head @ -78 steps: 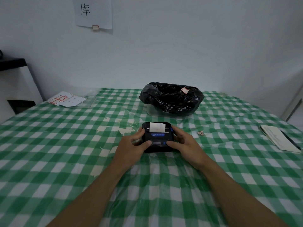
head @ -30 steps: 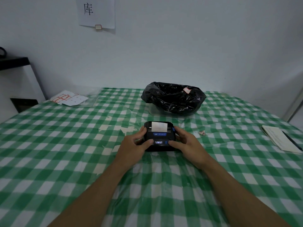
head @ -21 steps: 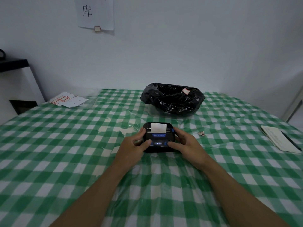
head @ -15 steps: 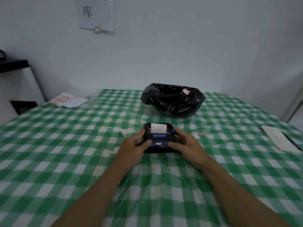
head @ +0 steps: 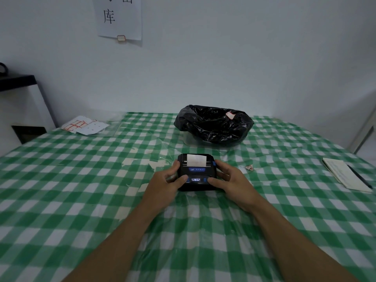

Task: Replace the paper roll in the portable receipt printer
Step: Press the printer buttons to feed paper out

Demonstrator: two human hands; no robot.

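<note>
Head view — printer (head: pixel 196 171) on table, clamped between left hand (head: pixel 164 183) and right hand (head: pixel 232 180).

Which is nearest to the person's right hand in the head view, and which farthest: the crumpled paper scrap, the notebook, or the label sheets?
From the right hand:
1. Crumpled paper scrap, just to its right.
2. Notebook, at the table's right edge.
3. Label sheets, at the far left corner.

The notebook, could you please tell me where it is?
The notebook lies at the table's right edge, a pen on it, right of the printer.
</note>
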